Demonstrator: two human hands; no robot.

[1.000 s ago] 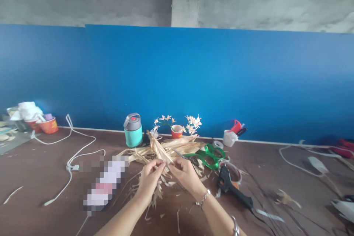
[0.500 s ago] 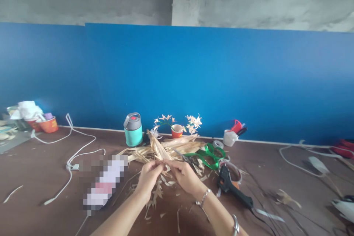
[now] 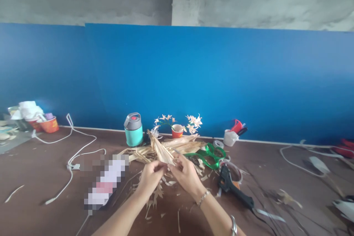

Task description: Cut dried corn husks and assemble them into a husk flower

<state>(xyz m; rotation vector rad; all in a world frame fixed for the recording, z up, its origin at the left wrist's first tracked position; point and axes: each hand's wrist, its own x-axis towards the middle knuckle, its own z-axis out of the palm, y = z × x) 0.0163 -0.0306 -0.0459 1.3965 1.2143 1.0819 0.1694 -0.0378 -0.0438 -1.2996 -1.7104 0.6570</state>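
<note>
My left hand (image 3: 151, 177) and my right hand (image 3: 187, 174) meet over the brown table (image 3: 41, 177), fingers pinched together on a strip of dried husk (image 3: 162, 152) that points up and away from me. A heap of pale dried husks (image 3: 177, 144) lies just beyond my fingers, with small cut scraps (image 3: 159, 191) scattered beneath my hands. Bracelets circle my right wrist.
A teal flask (image 3: 133, 129) and a red cup of small husk flowers (image 3: 177, 129) stand by the blue wall. Green ribbon (image 3: 208, 153), a black glue gun (image 3: 235, 188), a white cup with pens (image 3: 231, 135), white cables (image 3: 74, 155) and red cups (image 3: 48, 124) lie around.
My hands stayed together on the husk strip, shifting slightly; the right hand rose a little toward the heap.
</note>
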